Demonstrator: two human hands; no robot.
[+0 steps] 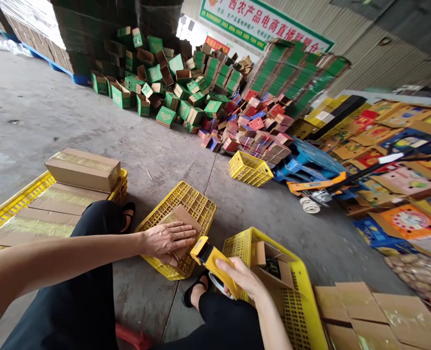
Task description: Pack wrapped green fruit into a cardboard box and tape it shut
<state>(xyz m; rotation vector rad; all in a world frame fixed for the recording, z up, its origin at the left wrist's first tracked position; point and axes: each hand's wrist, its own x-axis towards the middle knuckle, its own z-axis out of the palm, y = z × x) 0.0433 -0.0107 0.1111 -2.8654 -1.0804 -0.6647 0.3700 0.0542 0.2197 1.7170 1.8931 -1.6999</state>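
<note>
My left hand [170, 239] lies flat with fingers stretched over the top of a small cardboard box [186, 218]. That box rests on an upturned yellow crate [157, 206] between my feet. Wrapped round a yellow tape dispenser [217, 265], my right hand [245, 278] holds it just right of the box. Part of a tape roll shows under the dispenser. Beside my right leg stands another yellow crate [303, 291] with an open cardboard box [274, 270] in it; dark contents show inside, too unclear to name.
Taped cartons [84, 167] fill a yellow crate [122, 187] on the left. More cartons [379, 316] lie at the lower right. Ahead are a small yellow crate [250, 168], piled green boxes [166, 115], red boxes [255, 124] and a pallet jack [317, 192].
</note>
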